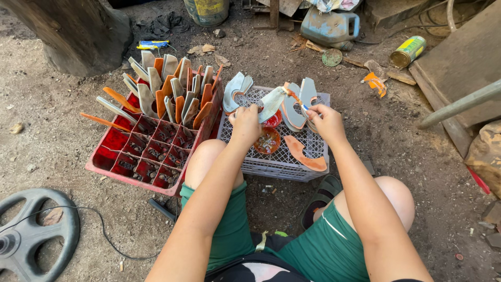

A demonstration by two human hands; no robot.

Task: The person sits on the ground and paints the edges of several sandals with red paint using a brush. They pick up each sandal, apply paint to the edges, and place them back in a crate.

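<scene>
My left hand (pixel 245 124) holds a grey curved sole-shaped piece (pixel 271 103) over an upturned white plastic crate (pixel 276 162). My right hand (pixel 326 121) grips a thin brush (pixel 295 97) whose tip rests on that piece. Two small round tins of orange-red glue (pixel 267 141) sit on the crate below my hands. More grey pieces (pixel 300 104) stand at the crate's far side, and one orange piece (pixel 305 154) lies flat near my right wrist.
A red compartment crate (pixel 148 156) on the left holds several grey and orange pieces standing upright. A black wheel (pixel 36 230) lies at the lower left. A tree trunk (pixel 73 31), a grey jerrycan (pixel 331 26), a tin can (pixel 408 51) and wooden boards (pixel 459 62) surround the dirt ground.
</scene>
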